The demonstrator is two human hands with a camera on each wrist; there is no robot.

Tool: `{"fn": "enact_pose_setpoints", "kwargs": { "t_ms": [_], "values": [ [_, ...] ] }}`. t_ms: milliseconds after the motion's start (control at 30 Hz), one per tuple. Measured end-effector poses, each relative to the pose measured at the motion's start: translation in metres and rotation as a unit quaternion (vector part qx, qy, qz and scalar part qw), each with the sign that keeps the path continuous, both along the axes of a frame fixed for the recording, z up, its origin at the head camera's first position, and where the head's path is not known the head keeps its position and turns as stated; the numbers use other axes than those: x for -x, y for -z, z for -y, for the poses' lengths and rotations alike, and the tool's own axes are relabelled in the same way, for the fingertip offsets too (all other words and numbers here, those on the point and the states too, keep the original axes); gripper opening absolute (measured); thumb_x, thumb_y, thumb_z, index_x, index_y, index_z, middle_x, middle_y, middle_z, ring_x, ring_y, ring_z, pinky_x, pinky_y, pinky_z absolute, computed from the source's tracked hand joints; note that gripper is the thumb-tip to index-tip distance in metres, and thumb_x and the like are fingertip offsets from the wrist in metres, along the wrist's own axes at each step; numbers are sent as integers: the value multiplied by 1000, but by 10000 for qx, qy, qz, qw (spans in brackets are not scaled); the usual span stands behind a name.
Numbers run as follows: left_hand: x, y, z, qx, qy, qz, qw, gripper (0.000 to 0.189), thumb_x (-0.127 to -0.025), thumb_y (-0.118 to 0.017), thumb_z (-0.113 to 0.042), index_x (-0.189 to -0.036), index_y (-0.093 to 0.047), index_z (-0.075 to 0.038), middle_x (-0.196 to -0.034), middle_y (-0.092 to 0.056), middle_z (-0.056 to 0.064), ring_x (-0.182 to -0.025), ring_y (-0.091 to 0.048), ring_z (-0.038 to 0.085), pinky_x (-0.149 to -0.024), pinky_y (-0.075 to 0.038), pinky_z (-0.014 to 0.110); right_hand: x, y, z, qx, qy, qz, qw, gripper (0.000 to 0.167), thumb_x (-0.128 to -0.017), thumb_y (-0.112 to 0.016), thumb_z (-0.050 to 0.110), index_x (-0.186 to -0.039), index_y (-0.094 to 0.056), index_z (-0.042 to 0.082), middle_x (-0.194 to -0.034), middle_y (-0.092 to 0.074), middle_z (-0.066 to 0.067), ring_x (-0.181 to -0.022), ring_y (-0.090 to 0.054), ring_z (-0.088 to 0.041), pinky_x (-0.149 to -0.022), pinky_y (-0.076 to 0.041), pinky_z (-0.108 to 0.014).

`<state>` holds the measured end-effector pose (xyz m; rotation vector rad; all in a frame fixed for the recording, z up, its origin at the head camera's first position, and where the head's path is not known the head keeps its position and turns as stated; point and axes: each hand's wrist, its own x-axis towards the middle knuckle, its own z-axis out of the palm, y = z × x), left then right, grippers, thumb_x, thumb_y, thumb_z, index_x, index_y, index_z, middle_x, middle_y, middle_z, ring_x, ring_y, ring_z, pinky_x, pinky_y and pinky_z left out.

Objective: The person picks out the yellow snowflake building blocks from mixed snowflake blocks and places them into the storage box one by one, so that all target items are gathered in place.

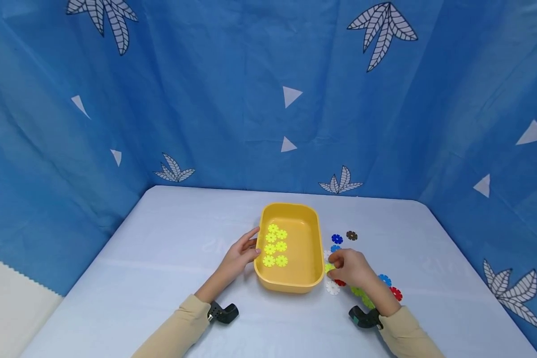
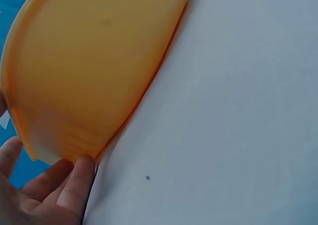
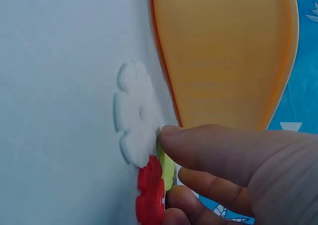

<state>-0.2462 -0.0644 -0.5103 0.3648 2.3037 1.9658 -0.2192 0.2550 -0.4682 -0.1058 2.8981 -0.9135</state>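
A yellow plastic bin (image 1: 291, 284) stands on the table, several yellow-green flower-shaped discs (image 1: 281, 260) lying along the left of its floor. My left hand (image 1: 238, 256) touches the bin's left side, its fingers spread along the wall; the left wrist view shows the fingertips (image 2: 82, 168) against the bin's end. To the right of the bin, my right hand (image 1: 353, 268) pinches a yellow-green flower disc (image 3: 166, 168) between thumb and fingers, low over the table. Beside that disc are a white flower disc (image 3: 131, 113) and a red one (image 3: 150, 190).
More flower discs lie right of the bin: dark blue (image 1: 337, 239), brown (image 1: 351, 235), blue (image 1: 385, 280) and red (image 1: 396, 294). Several yellow-green ones (image 1: 367, 301) are partly under my right forearm. A blue patterned curtain (image 1: 241, 99) encloses the white table (image 1: 170, 238).
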Motion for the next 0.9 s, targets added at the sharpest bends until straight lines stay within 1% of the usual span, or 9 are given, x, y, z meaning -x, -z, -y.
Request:
{"fn": "enact_pose_setpoints", "kwargs": {
  "t_ms": [167,267,433,733,900],
  "values": [
    [0,1,0,7,28,-30,10000,66,-97,-61,-15,-158,-38,-20,-151,-51,24,-136,-55,40,-101,-59,43,0,3,2,-94,102,43,9999,35,-78,-86,12,-109,-71,2,-85,-58,-5,-76,-53,-19,-63,-55,-24],
    [0,1,1,15,67,-69,10000,66,-97,-60,-15,-159,-37,-20,-152,-50,25,-136,-55,41,-101,-59,42,0,4,2,-131,82,-11,9999,35,-78,-86,12,-107,-70,2,-83,-57,-5,-74,-52,-18,-61,-54,-24],
    [0,1,1,31,97,-77,9999,66,-97,-61,-16,-159,-38,-20,-152,-50,24,-136,-55,41,-101,-59,42,0,3,3,-31,128,40,9999,32,-79,-85,10,-105,-68,3,-81,-55,-6,-71,-51,-18,-58,-49,-24],
    [0,0,0,11,81,-70,9999,66,-96,-61,-16,-158,-38,-19,-152,-50,24,-135,-56,40,-101,-59,41,0,3,3,144,158,116,9997,33,-78,-84,7,-105,-66,3,-80,-53,-6,-70,-51,-19,-57,-46,-24],
    [-1,0,1,-38,101,-66,9999,67,-96,-60,-16,-159,-37,-18,-152,-50,25,-136,-55,40,-101,-59,41,1,3,4,60,120,69,9999,36,-76,-86,16,-104,-66,4,-77,-52,-5,-69,-49,-19,-56,-41,-23]
  ]
}}
